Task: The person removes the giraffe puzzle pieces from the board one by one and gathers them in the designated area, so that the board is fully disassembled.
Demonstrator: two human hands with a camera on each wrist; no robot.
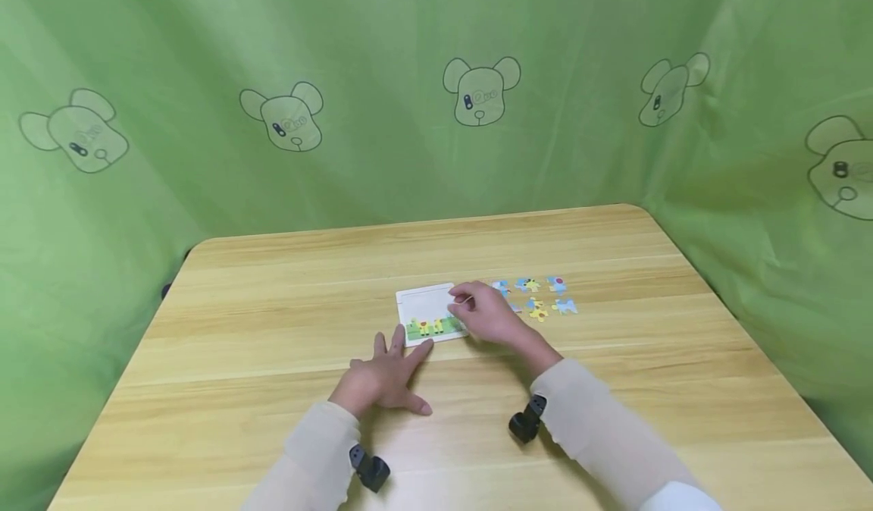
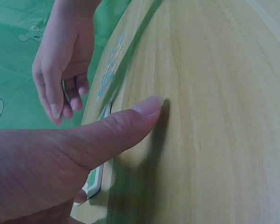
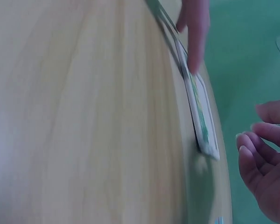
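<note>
A green curtain [image 1: 368, 177], printed with outlined animal heads with round ears, rises at the left and runs behind the wooden table [image 1: 273, 291] to the right side. The landmark is a small white puzzle tray [image 1: 424, 302] lying flat on the table.

Nearer the viewer than the tray and to its left, a person's pale sleeve [image 1: 314, 450] reaches in, a black device [image 1: 369, 469] at its cuff. From it, the left hand [image 1: 385, 378] lies palm down at the tray's near left corner. It is wide open, its fingers spread, with fingertips at the tray's edge and the thumb pointing away to the right. It grips nothing.

Inside the tray, a printed strip [image 1: 428, 327] fills the near side: green ground with yellow figures and touches of red. The far part of the tray shows plain white.

Over the tray's right end hangs the right hand [image 1: 486, 314], fingers loosely curled, thumb and forefinger slightly apart, with nothing visible in its grasp. Nearer than the tray and to its right, another black device [image 1: 527, 420] sits at the cuff of the right sleeve [image 1: 600, 420]. Beyond the right hand, just right of the tray, loose puzzle pieces [image 1: 537, 310] in blue, yellow and red lie in two rows, some partly hidden by the hand.
</note>
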